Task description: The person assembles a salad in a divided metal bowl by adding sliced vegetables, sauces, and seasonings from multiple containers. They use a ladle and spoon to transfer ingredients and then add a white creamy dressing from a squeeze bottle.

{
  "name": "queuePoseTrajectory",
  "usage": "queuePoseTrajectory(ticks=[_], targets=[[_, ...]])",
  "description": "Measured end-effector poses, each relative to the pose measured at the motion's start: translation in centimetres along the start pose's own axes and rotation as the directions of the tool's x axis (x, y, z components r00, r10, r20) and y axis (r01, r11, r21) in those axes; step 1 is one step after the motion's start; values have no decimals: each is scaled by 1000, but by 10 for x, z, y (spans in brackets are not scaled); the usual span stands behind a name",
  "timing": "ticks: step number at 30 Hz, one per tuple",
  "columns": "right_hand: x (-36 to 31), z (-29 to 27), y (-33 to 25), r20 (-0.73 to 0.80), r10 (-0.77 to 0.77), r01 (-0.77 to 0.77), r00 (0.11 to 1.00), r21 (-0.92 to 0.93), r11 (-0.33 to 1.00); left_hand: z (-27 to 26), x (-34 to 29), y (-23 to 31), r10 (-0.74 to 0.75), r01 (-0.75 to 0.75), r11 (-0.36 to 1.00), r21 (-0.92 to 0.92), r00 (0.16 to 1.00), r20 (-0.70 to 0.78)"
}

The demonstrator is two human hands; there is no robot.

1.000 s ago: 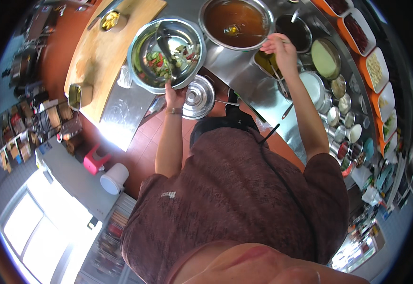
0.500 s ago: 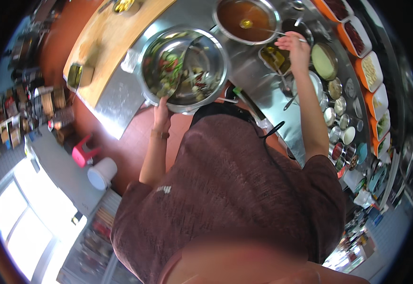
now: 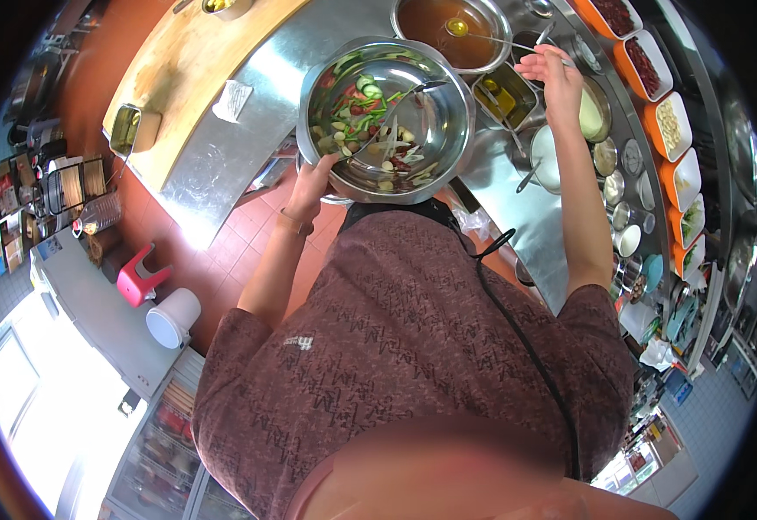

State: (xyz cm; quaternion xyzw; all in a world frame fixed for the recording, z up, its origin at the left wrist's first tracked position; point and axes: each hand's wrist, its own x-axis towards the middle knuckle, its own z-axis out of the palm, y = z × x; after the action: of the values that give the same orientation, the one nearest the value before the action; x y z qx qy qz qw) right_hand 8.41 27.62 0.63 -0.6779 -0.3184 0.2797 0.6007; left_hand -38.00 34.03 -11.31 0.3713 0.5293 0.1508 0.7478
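Curled shut at the low left rim of the big shiny bowl, the left hand's grip has its thumb on top. The thumb may press on the dark spoon too, but I cannot tell. Cut vegetables sit in the bowl, which is close to the person's front, just beside the pot of brown soup. The right hand's grip looks pinched on the thin handle of a long ladle. Its round cup is over the soup, with something yellow in it.

One hand at one side could let the heavy bowl tip, and food could spill on the red floor. If the ladle tilts, it could drip on the bench or into the yellow tub beside the pot.
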Motion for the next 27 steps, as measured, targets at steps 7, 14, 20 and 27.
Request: queuePoseTrajectory(ticks=[7, 14, 20, 27], targets=[[-54, 20, -48, 158, -109, 114, 981, -28, 993, 8, 1, 9, -12, 11, 999, 35, 999, 33], [-132, 47, -56, 502, -365, 521, 784, -212, 827, 1, 9, 5, -11, 7, 999, 54, 997, 75], [-162, 39, -86, 692, -593, 909, 413, -272, 315, 1, 4, 14, -36, 32, 997, 70, 998, 59], [-174, 56, -12, 428, -209, 261, 879, -65, 963, -1, 2, 7, 48, -50, 998, 46, 998, 38]])
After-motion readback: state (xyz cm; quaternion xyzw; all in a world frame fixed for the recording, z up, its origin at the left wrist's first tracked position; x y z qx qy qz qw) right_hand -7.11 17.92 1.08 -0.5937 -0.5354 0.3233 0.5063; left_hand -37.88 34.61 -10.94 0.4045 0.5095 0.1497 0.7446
